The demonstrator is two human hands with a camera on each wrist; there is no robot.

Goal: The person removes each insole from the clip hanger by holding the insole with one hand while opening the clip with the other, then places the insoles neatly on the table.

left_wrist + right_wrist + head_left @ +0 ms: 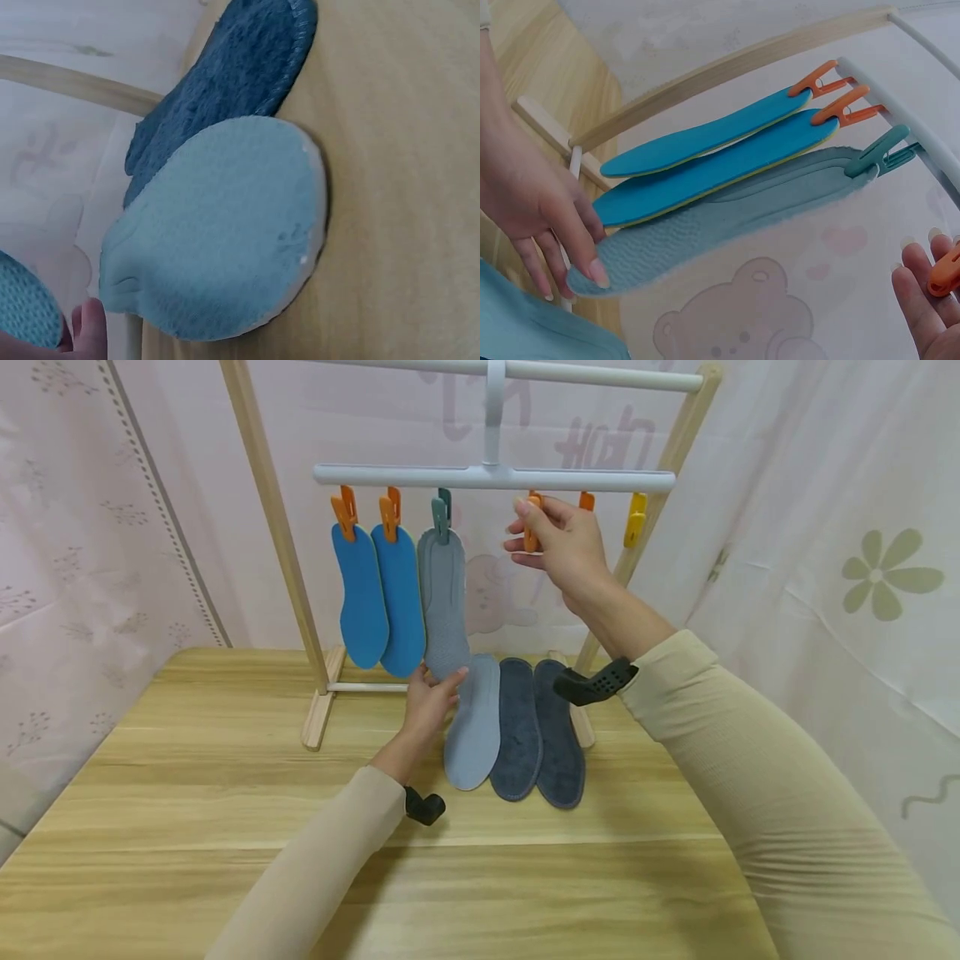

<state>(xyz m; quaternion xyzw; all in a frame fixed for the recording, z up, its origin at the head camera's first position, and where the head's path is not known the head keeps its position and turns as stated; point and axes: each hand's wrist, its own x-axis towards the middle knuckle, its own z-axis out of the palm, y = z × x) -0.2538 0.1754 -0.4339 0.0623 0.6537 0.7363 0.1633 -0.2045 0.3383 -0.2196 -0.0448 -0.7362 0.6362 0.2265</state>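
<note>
My left hand (429, 706) is at the lower end of a hanging grey insole (444, 602), its thumb over the front and fingers behind, pinching that end. A green clothespin (441, 518) grips the insole's top. My right hand (570, 539) pinches an orange clothespin (532, 522) under the white hanger (420, 477). Two blue insoles (402, 610) hang at the left from orange clothespins (389, 517). Below, a second grey insole (217, 225) and two dark fluffy insoles (517, 731) lie side by side, their far ends near the rack's foot.
The hanger hooks over the top rail (600, 375) of a wooden rack, whose left post (277, 518) stands beside the blue insoles. Another orange clothespin (587, 501) and a yellow clothespin (634, 522) hang at the right. The wooden table (187, 827) extends towards me; patterned curtains surround it.
</note>
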